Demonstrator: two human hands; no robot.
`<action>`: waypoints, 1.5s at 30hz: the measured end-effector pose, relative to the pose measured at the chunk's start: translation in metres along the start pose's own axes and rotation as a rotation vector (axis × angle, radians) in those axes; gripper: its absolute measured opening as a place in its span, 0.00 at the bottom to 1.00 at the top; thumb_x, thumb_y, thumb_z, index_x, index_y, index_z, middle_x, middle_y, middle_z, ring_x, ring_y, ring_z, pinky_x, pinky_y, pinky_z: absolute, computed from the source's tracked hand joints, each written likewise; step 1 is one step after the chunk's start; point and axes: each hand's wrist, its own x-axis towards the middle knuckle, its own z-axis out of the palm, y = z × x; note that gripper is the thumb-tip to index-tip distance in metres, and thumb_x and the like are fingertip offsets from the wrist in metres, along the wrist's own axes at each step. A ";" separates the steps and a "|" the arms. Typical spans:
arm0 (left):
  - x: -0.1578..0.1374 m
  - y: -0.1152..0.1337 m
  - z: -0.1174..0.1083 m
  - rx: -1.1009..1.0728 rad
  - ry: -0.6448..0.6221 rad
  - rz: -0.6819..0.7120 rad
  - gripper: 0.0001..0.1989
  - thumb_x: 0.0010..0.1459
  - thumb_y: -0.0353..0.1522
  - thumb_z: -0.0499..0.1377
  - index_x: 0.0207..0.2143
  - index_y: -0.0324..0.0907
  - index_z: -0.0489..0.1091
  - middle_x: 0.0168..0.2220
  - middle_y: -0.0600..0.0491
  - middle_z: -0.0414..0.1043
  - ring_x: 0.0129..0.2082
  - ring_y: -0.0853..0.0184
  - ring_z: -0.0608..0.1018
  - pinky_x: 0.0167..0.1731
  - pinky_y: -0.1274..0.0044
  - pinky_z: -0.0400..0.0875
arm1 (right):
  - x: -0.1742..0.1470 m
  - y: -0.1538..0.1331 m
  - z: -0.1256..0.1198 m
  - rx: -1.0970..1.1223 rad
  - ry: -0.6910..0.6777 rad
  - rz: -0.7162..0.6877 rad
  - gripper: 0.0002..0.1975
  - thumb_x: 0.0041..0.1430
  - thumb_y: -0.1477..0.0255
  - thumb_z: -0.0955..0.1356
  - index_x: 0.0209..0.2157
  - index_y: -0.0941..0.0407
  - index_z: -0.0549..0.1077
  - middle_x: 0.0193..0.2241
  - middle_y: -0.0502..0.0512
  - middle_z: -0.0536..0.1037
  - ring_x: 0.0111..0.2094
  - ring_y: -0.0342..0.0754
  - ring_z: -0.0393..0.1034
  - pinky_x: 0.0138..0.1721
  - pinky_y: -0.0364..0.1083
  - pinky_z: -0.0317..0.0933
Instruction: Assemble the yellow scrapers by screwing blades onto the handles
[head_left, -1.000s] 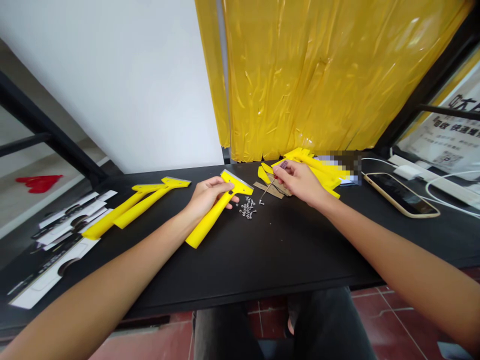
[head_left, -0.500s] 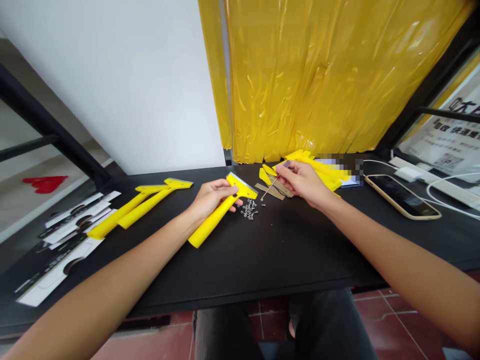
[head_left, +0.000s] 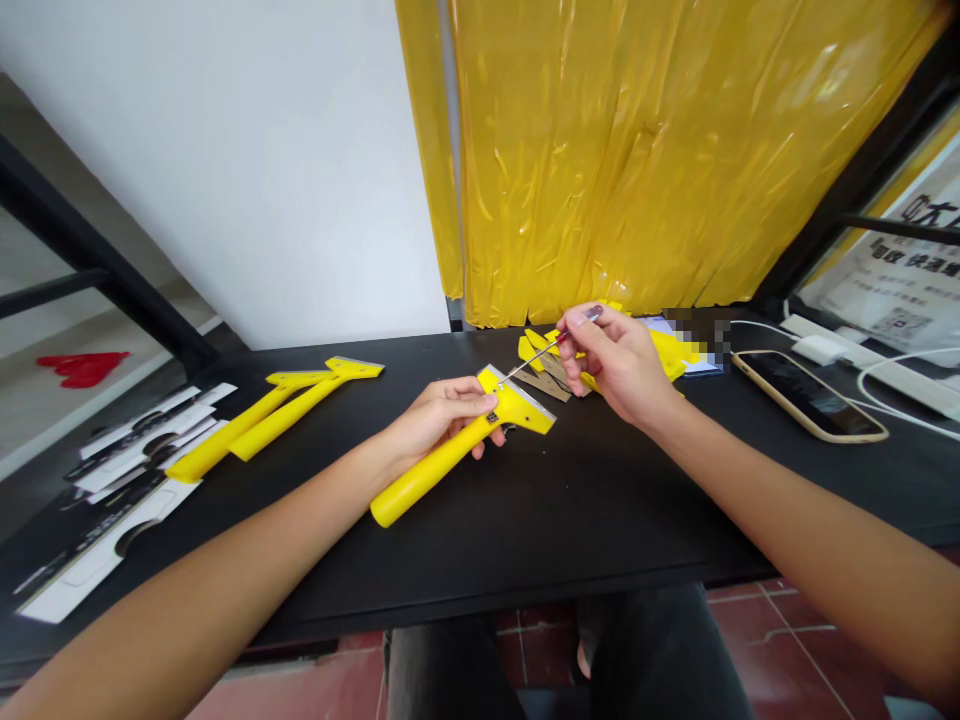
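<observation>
Head view: your left hand (head_left: 433,418) is gripping a yellow scraper (head_left: 439,474) near its head, over the black table (head_left: 600,520); your right hand (head_left: 619,355) is pinching a screwdriver (head_left: 532,362), whose tip is meeting one end of that head; leftward, two more scrapers (head_left: 289,418) are lying near white cards (head_left: 75,585).

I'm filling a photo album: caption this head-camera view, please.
Left hand holds a yellow scraper; right hand holds a screwdriver to its head, above a black table.
</observation>
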 end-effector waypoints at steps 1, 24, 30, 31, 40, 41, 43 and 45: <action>0.000 0.000 0.001 -0.008 -0.010 -0.006 0.12 0.55 0.33 0.68 0.40 0.36 0.73 0.34 0.45 0.78 0.28 0.62 0.81 0.18 0.78 0.73 | -0.001 0.000 0.001 -0.001 -0.007 -0.006 0.16 0.59 0.55 0.72 0.36 0.54 0.72 0.26 0.48 0.70 0.20 0.41 0.64 0.16 0.41 0.62; 0.000 -0.001 0.001 -0.047 -0.060 -0.024 0.14 0.54 0.33 0.68 0.42 0.36 0.72 0.32 0.46 0.78 0.24 0.64 0.80 0.17 0.79 0.73 | -0.002 0.004 0.000 -0.053 -0.028 -0.022 0.15 0.59 0.56 0.72 0.34 0.53 0.73 0.26 0.48 0.71 0.21 0.42 0.65 0.19 0.43 0.63; -0.001 0.001 0.004 -0.046 -0.052 -0.040 0.12 0.55 0.31 0.67 0.41 0.37 0.72 0.32 0.46 0.78 0.23 0.65 0.79 0.15 0.79 0.72 | -0.003 0.002 0.001 -0.083 -0.029 -0.045 0.14 0.60 0.57 0.71 0.34 0.53 0.73 0.26 0.49 0.71 0.21 0.42 0.66 0.19 0.43 0.63; -0.001 0.001 0.004 -0.050 -0.054 -0.041 0.12 0.55 0.31 0.67 0.41 0.36 0.72 0.32 0.46 0.78 0.23 0.65 0.79 0.15 0.79 0.72 | -0.004 0.002 0.001 -0.074 -0.035 -0.050 0.13 0.60 0.58 0.71 0.34 0.53 0.73 0.26 0.49 0.71 0.21 0.42 0.66 0.19 0.43 0.63; 0.000 -0.001 0.001 -0.064 -0.071 -0.043 0.13 0.55 0.31 0.67 0.42 0.36 0.72 0.32 0.45 0.78 0.23 0.64 0.80 0.15 0.78 0.72 | -0.003 0.003 0.000 -0.001 -0.036 -0.036 0.11 0.61 0.60 0.71 0.34 0.53 0.74 0.26 0.49 0.72 0.21 0.42 0.67 0.19 0.44 0.64; 0.000 -0.001 0.001 -0.066 -0.074 -0.044 0.13 0.56 0.31 0.67 0.42 0.36 0.72 0.33 0.45 0.78 0.23 0.64 0.80 0.15 0.78 0.73 | -0.003 0.003 0.000 0.011 -0.041 -0.034 0.11 0.61 0.60 0.71 0.34 0.53 0.74 0.26 0.49 0.72 0.21 0.42 0.67 0.19 0.44 0.64; 0.000 -0.001 0.001 -0.071 -0.080 -0.045 0.12 0.56 0.31 0.66 0.42 0.36 0.72 0.33 0.45 0.78 0.23 0.64 0.79 0.15 0.78 0.73 | -0.002 0.004 0.000 0.027 -0.047 -0.030 0.10 0.61 0.61 0.71 0.34 0.53 0.74 0.26 0.49 0.72 0.21 0.42 0.67 0.19 0.44 0.63; 0.000 0.000 0.002 -0.077 -0.086 -0.046 0.12 0.56 0.30 0.66 0.42 0.36 0.72 0.33 0.45 0.78 0.23 0.64 0.79 0.15 0.78 0.73 | -0.002 0.005 0.000 0.036 -0.051 -0.018 0.10 0.61 0.61 0.71 0.34 0.53 0.74 0.26 0.49 0.72 0.21 0.42 0.67 0.19 0.43 0.64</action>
